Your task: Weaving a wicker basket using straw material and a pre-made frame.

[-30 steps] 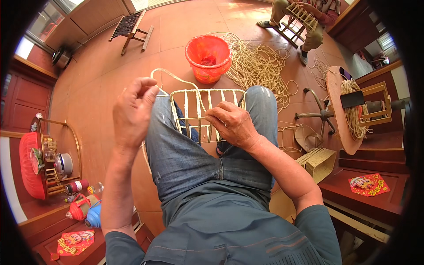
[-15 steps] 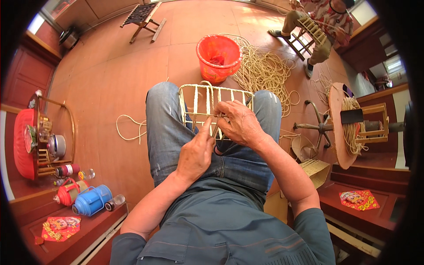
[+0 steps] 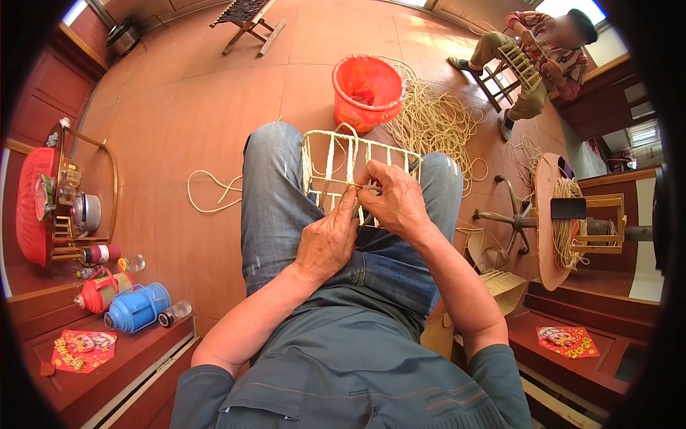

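Note:
Between my knees is a small stool frame (image 3: pixel 330 159) wound with pale cord, several strands strung across it from the far rail toward me. My left hand (image 3: pixel 327 243) is closed, with thumb and fingertips pinching a cord strand (image 3: pixel 332 183) that runs crosswise over the others. Right beside it, my right hand (image 3: pixel 397 201) bends its fingers round the same spot, pinching the cord. Fingertips of both hands nearly touch, and they hide the exact crossing of the strands. A loop of cord (image 3: pixel 349 129) stands up at the far rail.
Beyond my knees stands a red bucket (image 3: pixel 368 113), with a heap of loose cord (image 3: pixel 439 121) beside it. A co-worker (image 3: pixel 550 57) sits at far right with a similar stool frame. Flasks (image 3: pixel 139 307) are at left; a swivel chair base (image 3: pixel 516 222) is at right.
The whole view has shifted slightly, bringing more of the co-worker into it. My hands stay together at the strands; the right fingers have curled a little closer to the left fingertips.

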`<state>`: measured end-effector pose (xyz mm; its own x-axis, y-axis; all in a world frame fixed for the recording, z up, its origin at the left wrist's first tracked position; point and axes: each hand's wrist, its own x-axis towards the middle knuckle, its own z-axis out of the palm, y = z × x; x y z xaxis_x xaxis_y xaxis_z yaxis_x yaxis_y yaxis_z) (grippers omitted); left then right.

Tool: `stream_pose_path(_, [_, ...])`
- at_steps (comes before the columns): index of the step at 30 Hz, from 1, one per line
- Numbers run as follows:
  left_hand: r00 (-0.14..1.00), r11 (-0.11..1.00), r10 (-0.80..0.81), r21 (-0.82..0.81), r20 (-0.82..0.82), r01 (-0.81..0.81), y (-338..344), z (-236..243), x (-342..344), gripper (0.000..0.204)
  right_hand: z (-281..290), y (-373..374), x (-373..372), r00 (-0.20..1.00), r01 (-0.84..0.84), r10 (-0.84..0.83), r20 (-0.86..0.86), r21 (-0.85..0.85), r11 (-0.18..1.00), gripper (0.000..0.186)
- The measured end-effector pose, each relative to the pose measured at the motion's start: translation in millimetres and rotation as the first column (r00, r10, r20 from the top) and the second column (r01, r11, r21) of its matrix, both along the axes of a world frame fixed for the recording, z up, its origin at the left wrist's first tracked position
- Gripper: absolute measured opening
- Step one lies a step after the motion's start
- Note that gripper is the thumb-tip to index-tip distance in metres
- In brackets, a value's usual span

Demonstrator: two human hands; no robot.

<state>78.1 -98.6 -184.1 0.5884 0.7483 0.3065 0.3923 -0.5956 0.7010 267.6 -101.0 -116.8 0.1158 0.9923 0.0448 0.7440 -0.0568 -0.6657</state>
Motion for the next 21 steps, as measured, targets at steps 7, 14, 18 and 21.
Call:
stream_pose_path(7, [0.985, 0.999, 0.054, 0.019, -0.164, -0.051, 7.2, 1.8, 8.4, 0.057, 15.9, 5.4, 4.5, 0.993, 0.061, -0.082, -0.083, -0.226, 0.972, 0.03])
stream_pose_path(14, [0.995, 0.989, 0.06, -0.133, -0.079, -0.071, 11.1, 38.2, 1.8, 0.018, 8.9, 1.5, 16.0, 0.978, -0.123, 0.101, -0.183, -0.118, 0.985, 0.03])
stream_pose_path(18, [0.996, 0.943, 0.017, -0.332, 0.091, 0.014, 15.9, 68.2, -10.8, 0.02, -1.6, -6.7, 13.1, 0.985, -0.17, 0.172, -0.001, 0.135, 0.976, 0.023])
stream_pose_path(21, [0.992, 0.933, -0.033, -0.351, 0.119, 0.074, 27.2, 88.9, -26.3, 0.018, -9.8, -12.9, 8.7, 0.99, -0.139, 0.127, 0.062, 0.26, 0.956, 0.023])
